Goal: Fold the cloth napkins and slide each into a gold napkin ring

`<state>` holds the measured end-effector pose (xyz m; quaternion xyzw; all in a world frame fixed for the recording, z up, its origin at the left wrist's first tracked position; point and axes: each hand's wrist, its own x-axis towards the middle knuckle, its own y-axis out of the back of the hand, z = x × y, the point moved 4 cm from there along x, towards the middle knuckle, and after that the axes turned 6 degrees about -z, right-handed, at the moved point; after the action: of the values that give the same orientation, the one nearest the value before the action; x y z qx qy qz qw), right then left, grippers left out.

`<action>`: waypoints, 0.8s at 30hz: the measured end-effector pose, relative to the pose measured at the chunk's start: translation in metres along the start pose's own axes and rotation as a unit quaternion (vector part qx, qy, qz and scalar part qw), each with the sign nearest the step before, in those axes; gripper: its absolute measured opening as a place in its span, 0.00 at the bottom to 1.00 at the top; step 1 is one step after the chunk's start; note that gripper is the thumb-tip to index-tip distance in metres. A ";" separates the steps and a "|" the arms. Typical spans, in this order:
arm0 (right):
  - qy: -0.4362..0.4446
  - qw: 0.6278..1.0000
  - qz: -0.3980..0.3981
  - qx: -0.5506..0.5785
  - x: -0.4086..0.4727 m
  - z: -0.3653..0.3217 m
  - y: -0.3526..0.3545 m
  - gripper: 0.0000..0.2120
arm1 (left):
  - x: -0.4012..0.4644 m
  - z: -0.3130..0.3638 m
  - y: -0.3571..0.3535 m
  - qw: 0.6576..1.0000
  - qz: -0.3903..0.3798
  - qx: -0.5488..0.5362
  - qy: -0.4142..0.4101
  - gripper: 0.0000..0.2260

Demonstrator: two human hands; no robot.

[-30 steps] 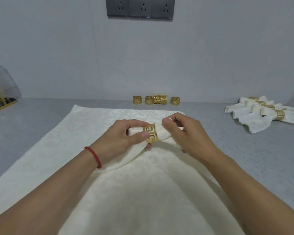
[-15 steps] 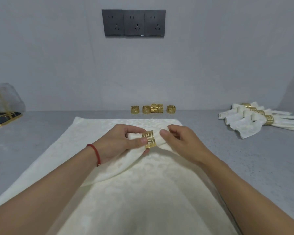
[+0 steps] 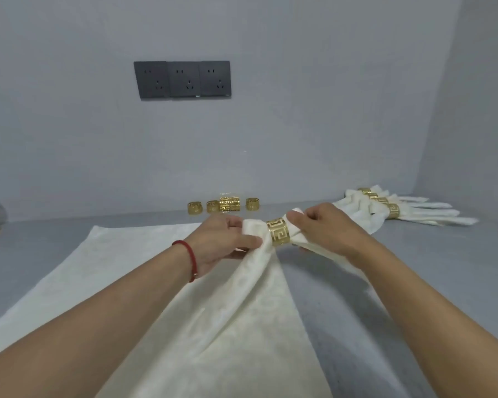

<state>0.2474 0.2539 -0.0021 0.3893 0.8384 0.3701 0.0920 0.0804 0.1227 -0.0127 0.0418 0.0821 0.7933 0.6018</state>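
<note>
Both hands are clamped on the same cream napkin point(image 3: 259, 282), one on each side of the gold ring point(image 3: 279, 232) that is threaded onto it. On the near side of the ring, the left hand point(image 3: 223, 244) pinches the gathered cloth between thumb and fingers; a red cord bracelet point(image 3: 191, 261) sits on that wrist. On the far side, the right hand point(image 3: 325, 229) grips the short end that pokes out. The bundle is held up off the grey counter point(image 3: 414, 282), and the rest of the napkin hangs from the ring and fans out wide toward the person. Part of it overlaps a flat cream cloth point(image 3: 69, 282) spread on the counter. The napkin looks soft, light and limp, so it would likely sag wherever it is not supported, and is best taken close to the ring, where the folds are bunched tight. The ring appears to be rigid openwork metal, smooth enough to slide on the fabric, so the cloth probably has to be held fast while the ring is moved. Four finished napkins point(image 3: 391, 212), each in its own ring, lie in a row to the right. Spare gold rings point(image 3: 223, 206) stand by the wall below a dark bank of sockets point(image 3: 182, 79). From this, the task seems to be past its midpoint.
</note>
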 end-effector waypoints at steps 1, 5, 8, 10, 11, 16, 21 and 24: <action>-0.006 1.000 0.017 -0.025 -0.001 0.012 0.013 0.27 | 0.010 0.001 -0.015 1.000 -0.013 -0.007 0.005 0.09; -0.051 0.992 0.076 -0.085 -0.011 0.071 0.067 0.22 | 0.063 -0.006 -0.087 0.998 -0.034 -0.040 0.046 0.09; -0.089 0.978 0.142 -0.122 -0.014 0.124 0.099 0.19 | 0.100 -0.011 -0.141 0.998 -0.035 -0.010 0.060 0.07; -0.100 0.966 0.194 -0.140 -0.014 0.154 0.114 0.19 | 0.123 -0.008 -0.169 0.998 -0.025 0.038 0.046 0.07; -0.104 0.960 0.223 -0.136 -0.015 0.167 0.121 0.17 | 0.135 -0.005 -0.181 0.997 -0.017 0.067 0.039 0.06; -0.135 0.917 0.344 -0.149 -0.007 0.217 0.133 0.17 | 0.193 0.008 -0.225 0.989 0.012 0.148 0.013 0.09; -0.161 0.885 0.391 -0.195 0.004 0.240 0.129 0.20 | 0.243 0.012 -0.246 0.976 0.068 0.207 -0.005 0.10; -0.164 0.896 0.362 -0.197 0.011 0.244 0.127 0.21 | 0.272 0.014 -0.257 0.974 0.074 0.213 -0.007 0.11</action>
<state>0.4220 0.4493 -0.0860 0.6951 0.5222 0.4666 0.1627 0.2521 0.4528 -0.0543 0.1806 0.2417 0.7996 0.5193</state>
